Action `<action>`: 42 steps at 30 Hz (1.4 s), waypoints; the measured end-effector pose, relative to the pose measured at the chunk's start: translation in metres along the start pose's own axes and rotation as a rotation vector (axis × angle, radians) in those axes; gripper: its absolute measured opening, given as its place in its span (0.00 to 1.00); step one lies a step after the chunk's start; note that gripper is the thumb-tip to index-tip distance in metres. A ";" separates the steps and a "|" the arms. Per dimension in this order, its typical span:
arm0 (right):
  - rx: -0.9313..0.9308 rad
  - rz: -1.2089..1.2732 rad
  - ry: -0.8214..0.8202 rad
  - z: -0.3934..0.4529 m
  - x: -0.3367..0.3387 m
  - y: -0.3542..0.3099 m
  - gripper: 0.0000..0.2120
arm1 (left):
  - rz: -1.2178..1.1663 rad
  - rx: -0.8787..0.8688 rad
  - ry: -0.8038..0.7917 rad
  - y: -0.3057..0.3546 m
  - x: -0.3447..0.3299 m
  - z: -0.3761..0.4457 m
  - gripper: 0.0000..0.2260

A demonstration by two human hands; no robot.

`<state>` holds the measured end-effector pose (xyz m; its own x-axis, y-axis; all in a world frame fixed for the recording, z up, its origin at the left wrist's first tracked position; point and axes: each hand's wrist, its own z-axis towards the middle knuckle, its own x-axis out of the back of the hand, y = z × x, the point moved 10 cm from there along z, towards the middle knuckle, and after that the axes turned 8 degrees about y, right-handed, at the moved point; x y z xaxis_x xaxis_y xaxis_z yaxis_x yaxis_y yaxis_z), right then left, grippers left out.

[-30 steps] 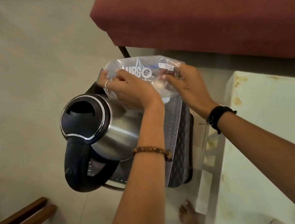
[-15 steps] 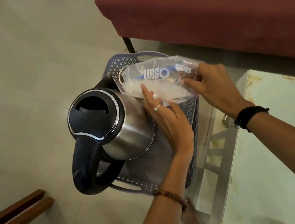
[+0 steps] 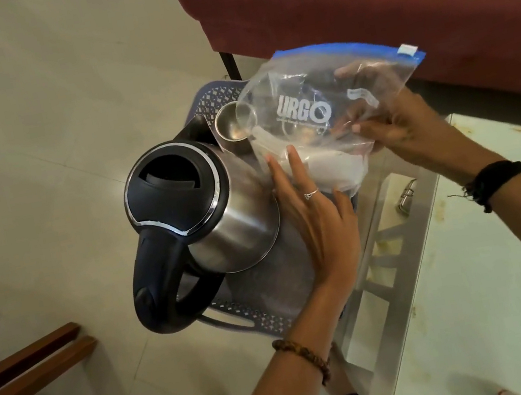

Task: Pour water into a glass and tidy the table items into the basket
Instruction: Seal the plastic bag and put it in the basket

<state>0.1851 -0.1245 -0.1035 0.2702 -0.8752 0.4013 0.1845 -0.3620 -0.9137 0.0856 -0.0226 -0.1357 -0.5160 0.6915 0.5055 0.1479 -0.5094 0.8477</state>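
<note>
The right hand (image 3: 404, 130) grips the bag (image 3: 323, 109); the left hand (image 3: 319, 221), flat and open, steadies it. Squeezed in beside the kettle (image 3: 205, 207), the bag might tip the cup (image 3: 234, 125), which seems to sit underneath.

Silver kettle (image 3: 221, 218) with black lid; clear bag (image 3: 322, 99) with blue strip; grey perforated basket (image 3: 217, 100).

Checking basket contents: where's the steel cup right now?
Head view: the steel cup sits upright at the basket's far end, just beyond the kettle and partly behind the clear zip bag.
</note>
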 end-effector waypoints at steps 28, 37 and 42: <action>0.031 -0.411 0.051 0.022 -0.047 0.012 0.13 | 0.168 0.163 -0.090 -0.040 -0.028 0.016 0.34; -0.138 -0.111 0.005 0.026 -0.055 0.027 0.15 | 0.049 0.173 -0.084 -0.045 -0.027 0.028 0.33; -0.158 -0.048 0.030 0.033 -0.060 0.026 0.07 | 0.043 0.194 -0.092 -0.050 -0.027 0.030 0.35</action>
<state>0.2050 -0.0709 -0.1492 0.2359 -0.8640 0.4447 0.0453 -0.4474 -0.8932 0.1177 -0.0007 -0.1871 -0.4278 0.7199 0.5466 0.3321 -0.4372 0.8358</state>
